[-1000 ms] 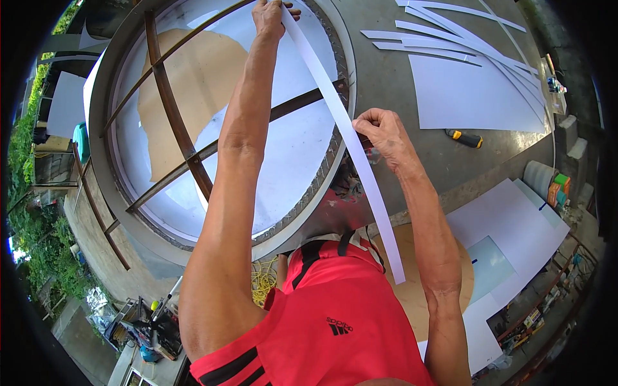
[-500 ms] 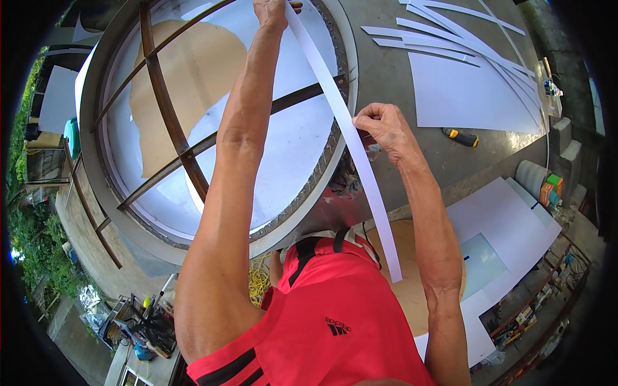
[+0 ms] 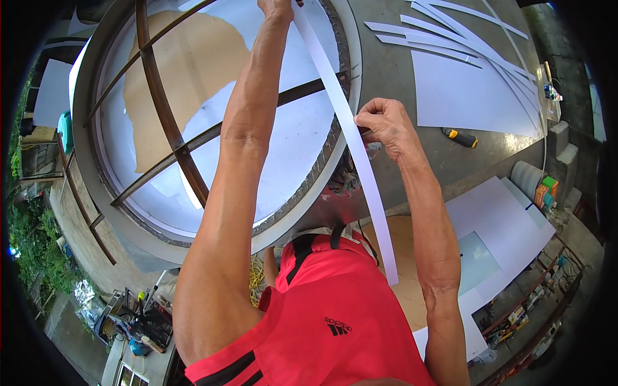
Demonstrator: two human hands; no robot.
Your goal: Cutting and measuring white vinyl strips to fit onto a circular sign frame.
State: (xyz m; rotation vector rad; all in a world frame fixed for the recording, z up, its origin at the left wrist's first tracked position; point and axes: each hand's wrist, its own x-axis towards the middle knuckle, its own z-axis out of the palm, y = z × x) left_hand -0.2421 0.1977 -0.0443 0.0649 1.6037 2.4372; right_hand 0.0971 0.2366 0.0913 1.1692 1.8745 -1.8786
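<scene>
The right hand [image 3: 387,125] is nearly closed, thumb and curled fingers pinching the right edge of a long white strip [image 3: 348,135] partway along, which seems to keep the thin piece steady. The left hand [image 3: 277,8] is at the strip's far end, but the view cuts it off, so I cannot tell how tightly it is closed. Holding so far apart probably keeps the strip straight. It crosses above the right side of a round frame [image 3: 85,145] on the bench [image 3: 386,80], its near end loose beside the red shirt [image 3: 360,315]. Dark bars [image 3: 158,96] span the frame, perhaps for stiffness. At far right, loose strips [image 3: 444,40] lie partly over a white sheet [image 3: 450,93], likely for easy reach; a yellow-and-black tool [image 3: 460,137] rests just nearer, leaving both hands free.
</scene>
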